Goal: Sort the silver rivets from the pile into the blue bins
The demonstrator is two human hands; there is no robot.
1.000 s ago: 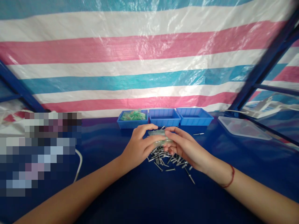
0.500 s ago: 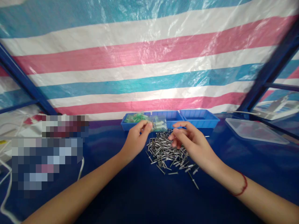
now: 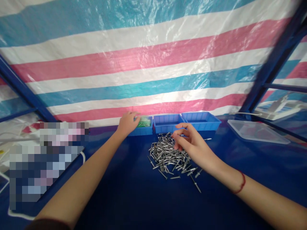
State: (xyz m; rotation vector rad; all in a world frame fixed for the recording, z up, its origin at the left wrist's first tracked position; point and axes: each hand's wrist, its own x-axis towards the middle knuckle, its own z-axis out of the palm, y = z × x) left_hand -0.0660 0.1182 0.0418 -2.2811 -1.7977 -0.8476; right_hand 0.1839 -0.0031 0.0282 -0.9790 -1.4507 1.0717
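Observation:
My left hand (image 3: 128, 123) reaches over the left blue bin (image 3: 144, 131), its fingers stretched out and apart. Small clear plastic bags with green and whitish contents (image 3: 144, 122) lie in that bin, partly covered by the hand. A heap of silver blind rivets (image 3: 165, 155) is spread on the dark blue table in front of the bins. Over the heap's right side hovers my right hand (image 3: 192, 140), a red string bracelet at its wrist. Its fingers are half bent with a gap between thumb and forefinger, and nothing shows in them.
A middle blue bin (image 3: 168, 127) and a right blue bin (image 3: 203, 126) continue the row. A translucent plastic lid (image 3: 257, 131) lies to the right. White cable (image 3: 21, 216) and blurred-out items are at left. Striped sheeting (image 3: 144, 64) hangs behind, between blue metal posts.
My left hand has moved left and away from me to the left bin, and the small clear bag has left its fingers. The right hand stays over the rivets, nearly unchanged.

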